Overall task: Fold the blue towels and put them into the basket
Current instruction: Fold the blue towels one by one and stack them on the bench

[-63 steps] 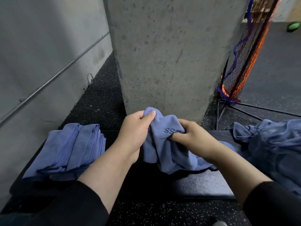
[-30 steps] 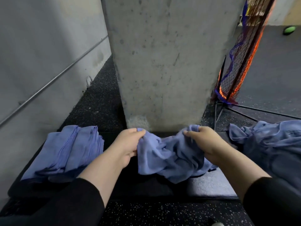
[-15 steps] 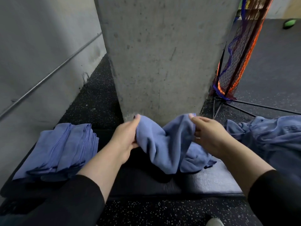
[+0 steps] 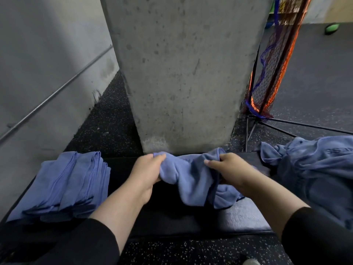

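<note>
Step in hand, as judged from the scene: opening out one blue towel [image 4: 191, 180] before the first fold.

1. Grip. The left hand [image 4: 147, 172] pinches the towel's upper edge at its 9 o'clock end, fingers curled round a bunch of cloth. The right hand [image 4: 227, 169] grips the upper edge at the 3 o'clock end in the same way. Neither hand is free.
2. Procedure. Work each grip outward along the edge to a true corner. Draw the hands apart toward 9 and 3 o'clock until the edge runs straight. Let the slack hang clear, then lay the cloth flat on the dark padded table [image 4: 244, 217] before folding.
3. Caution. The middle of the towel is twisted; a fold made over the twist would probably set crooked.

Condition of the towel: soft, matte, mid-blue cloth, crumpled, sagging between the hands, its lower part resting on the table at 5 o'clock from the left hand. Some lettering shows near the top edge; it cannot be read.

Location: table centre, just in front of the concrete pillar [image 4: 181, 73]. The folded stack [image 4: 63, 184] lies at 9 o'clock; the unfolded heap [image 4: 315, 173] lies at 3 o'clock. No basket can be identified with certainty.
</note>
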The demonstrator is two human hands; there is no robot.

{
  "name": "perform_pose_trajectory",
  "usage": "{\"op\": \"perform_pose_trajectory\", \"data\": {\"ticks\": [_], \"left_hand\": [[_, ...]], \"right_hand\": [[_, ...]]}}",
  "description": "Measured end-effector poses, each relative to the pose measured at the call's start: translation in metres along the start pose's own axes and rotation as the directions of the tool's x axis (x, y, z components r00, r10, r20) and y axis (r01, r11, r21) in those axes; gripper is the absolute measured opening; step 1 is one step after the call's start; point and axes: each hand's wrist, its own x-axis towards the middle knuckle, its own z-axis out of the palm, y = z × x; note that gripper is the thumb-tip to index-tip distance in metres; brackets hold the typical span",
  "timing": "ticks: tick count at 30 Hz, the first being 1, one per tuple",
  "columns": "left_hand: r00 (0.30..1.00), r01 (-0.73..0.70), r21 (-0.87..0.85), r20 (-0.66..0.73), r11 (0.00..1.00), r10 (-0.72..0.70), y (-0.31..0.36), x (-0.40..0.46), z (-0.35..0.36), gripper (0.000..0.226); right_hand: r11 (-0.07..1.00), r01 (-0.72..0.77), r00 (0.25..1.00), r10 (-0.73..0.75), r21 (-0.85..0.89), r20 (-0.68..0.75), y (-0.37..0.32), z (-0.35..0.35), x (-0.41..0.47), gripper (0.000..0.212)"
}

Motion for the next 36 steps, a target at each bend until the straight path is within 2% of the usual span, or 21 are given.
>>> {"op": "perform_pose_trajectory", "data": {"ticks": [1, 2, 3, 4, 5, 6, 8, 9, 10, 13, 16, 18, 21, 27, 30, 33, 35, 36], "left_hand": [[0.997, -0.035, -0.055, -0.068, 0.998, 0.031, 0.004, 0.001, -0.001, 0.020], [0.994, -0.056, -0.153, -0.101, 0.987, 0.040, 0.009, 0.003, -0.003, 0.021], [0.996, -0.041, -0.242, -0.082, 0.969, 0.022, 0.016, 0.003, -0.004, 0.025], [0.999, -0.004, -0.286, -0.039, 0.958, -0.007, 0.019, 0.003, -0.004, 0.030], [0.999, 0.041, -0.264, 0.009, 0.964, -0.040, 0.019, 0.001, -0.002, 0.032], [0.996, 0.085, -0.206, 0.042, 0.975, -0.078, 0.013, -0.001, -0.001, 0.031], [0.994, 0.102, -0.081, 0.041, 0.992, -0.099, 0.002, -0.002, 0.001, 0.025], [0.996, 0.090, -0.067, 0.011, 0.994, -0.089, 0.000, 0.000, 0.000, 0.021], [0.997, 0.072, -0.091, -0.021, 0.993, -0.074, 0.000, 0.003, -0.002, 0.018], [0.994, 0.073, -0.194, -0.071, 0.978, -0.088, 0.005, 0.011, -0.007, 0.018], [0.977, 0.151, -0.275, -0.103, 0.950, -0.186, 0.006, 0.010, -0.011, 0.021], [0.970, 0.197, -0.259, -0.086, 0.946, -0.225, 0.005, 0.005, -0.012, 0.021], [0.955, 0.287, -0.176, -0.027, 0.942, -0.295, -0.001, 0.005, -0.013, 0.020], [0.924, 0.355, 0.044, -0.167, 0.934, -0.343, -0.031, 0.028, -0.015, 0.021], [0.946, 0.275, -0.026, -0.170, 0.961, -0.275, -0.030, 0.038, -0.006, 0.021], [0.985, 0.148, -0.165, -0.058, 0.975, -0.160, -0.021, 0.042, 0.004, 0.027], [0.992, 0.100, -0.213, -0.047, 0.972, -0.113, -0.018, 0.048, 0.005, 0.027], [0.990, 0.106, -0.212, -0.066, 0.972, -0.122, -0.019, 0.051, 0.005, 0.024]], "right_hand": [[0.992, 0.026, 0.998, -0.019, 0.121, -0.058, -0.002, -0.001, 0.003, 0.044], [0.947, 0.046, 0.993, -0.008, 0.319, -0.120, -0.008, -0.004, 0.004, 0.037], [0.858, 0.067, 0.986, 0.020, 0.509, -0.163, -0.014, -0.009, 0.006, 0.032], [0.783, 0.070, 0.984, 0.048, 0.618, -0.173, -0.016, -0.012, 0.006, 0.029], [0.779, 0.068, 0.986, 0.043, 0.624, -0.161, -0.015, -0.013, 0.005, 0.030], [0.834, 0.048, 0.991, 0.027, 0.549, -0.128, -0.013, -0.011, 0.002, 0.028], [0.983, -0.009, 1.000, 0.010, 0.183, 0.000, -0.003, -0.001, -0.003, 0.019], [0.999, -0.024, 1.000, 0.023, 0.028, 0.011, 0.000, 0.000, -0.002, 0.020], [0.998, -0.055, 0.998, 0.055, 0.009, -0.007, 0.001, 0.001, 0.001, 0.022], [0.949, -0.084, 0.992, 0.108, 0.303, -0.063, -0.002, -0.001, 0.010, 0.028], [0.876, -0.139, 0.983, 0.178, 0.461, -0.041, -0.005, -0.003, 0.008, 0.024], [0.875, -0.171, 0.977, 0.210, 0.454, -0.037, -0.004, -0.005, 0.005, 0.022], [0.919, -0.199, 0.967, 0.241, 0.340, -0.084, 0.000, -0.007, 0.007, 0.019], [0.934, -0.309, 0.942, 0.326, 0.177, -0.076, 0.013, 0.004, 0.011, 0.020], [0.940, -0.287, 0.947, 0.307, 0.184, -0.096, 0.020, 0.005, 0.022, 0.021], [0.937, -0.135, 0.983, 0.167, 0.322, -0.072, 0.014, 0.010, 0.027, 0.027], [0.915, -0.044, 0.991, 0.092, 0.402, -0.100, 0.008, 0.013, 0.032, 0.030], [0.907, -0.027, 0.989, 0.084, 0.420, -0.118, 0.008, 0.014, 0.035, 0.024]]}}
